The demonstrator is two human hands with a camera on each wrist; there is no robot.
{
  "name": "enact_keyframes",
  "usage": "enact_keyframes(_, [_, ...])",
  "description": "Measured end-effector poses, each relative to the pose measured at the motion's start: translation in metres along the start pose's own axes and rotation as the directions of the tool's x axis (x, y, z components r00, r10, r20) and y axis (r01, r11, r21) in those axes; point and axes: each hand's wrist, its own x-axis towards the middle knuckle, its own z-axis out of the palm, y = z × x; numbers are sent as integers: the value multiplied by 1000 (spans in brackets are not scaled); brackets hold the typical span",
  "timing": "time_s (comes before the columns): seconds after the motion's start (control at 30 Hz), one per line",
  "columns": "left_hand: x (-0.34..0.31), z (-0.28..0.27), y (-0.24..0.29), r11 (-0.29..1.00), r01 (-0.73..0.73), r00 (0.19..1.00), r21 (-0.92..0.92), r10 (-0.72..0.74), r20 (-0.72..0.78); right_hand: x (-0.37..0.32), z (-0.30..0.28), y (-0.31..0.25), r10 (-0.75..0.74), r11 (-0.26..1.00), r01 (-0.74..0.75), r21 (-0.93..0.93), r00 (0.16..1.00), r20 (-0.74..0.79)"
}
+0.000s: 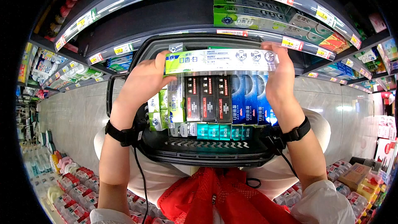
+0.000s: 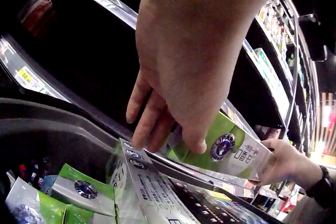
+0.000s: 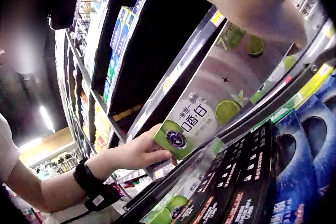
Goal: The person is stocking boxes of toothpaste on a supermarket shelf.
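A long green and white toothpaste box spans the space between both hands, level above the basket. My left hand grips its left end, thumb on the near side; my right hand holds its right end. The left wrist view shows the left hand with its thumb against the box. In the right wrist view the box's broad face with lime pictures is seen, the left hand at its far end and the right hand at the near one.
Below is a black basket holding black boxes, blue boxes, green boxes and small teal boxes. Beyond it, a shelf carries more green boxes at its right. A red cloth lies nearest the body.
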Motion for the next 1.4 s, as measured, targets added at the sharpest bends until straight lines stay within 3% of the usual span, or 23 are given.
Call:
enact_keyframes(0.1, [0, -2, 0, 998, -61, 993, -31, 57, -106, 0, 0, -7, -79, 997, 79, -15, 997, -5])
enact_keyframes(0.2, [0, -5, 5, 998, -24, 995, -59, 18, -103, 8, -6, -11, -144, 989, 146, -21, 988, 53])
enact_keyframes(0.9, [2, -10, 13, 988, -122, 950, -98, 88, -300, 11, -7, -20, -130, 985, 123, 123, 990, 50])
enact_keyframes(0.93, [2, -9, 12, 988, -122, 950, -98, 87, -300, 12, -8, -21, -130, 985, 123, 123, 990, 50])
enact_keyframes(1.0, [3, -8, 8, 967, -246, 934, 60, 253, -251, 13, -9, -23, -35, 997, 32, 74, 999, 39])
enact_keyframes(1.1, [1, -3, 8, 936, -332, 921, 117, 348, -175, 15, -7, -22, -4, 999, 5, 42, 1000, -16])
enact_keyframes(1.23, [3, 2, 19, 880, -460, 866, 119, 474, -158, 18, -11, -20, -24, 999, 25, -21, 999, 36])
enact_keyframes(1.4, [4, 22, 27, 897, -426, 902, 117, 432, -26, 16, -7, -16, -44, 991, 42, -127, 999, -17])
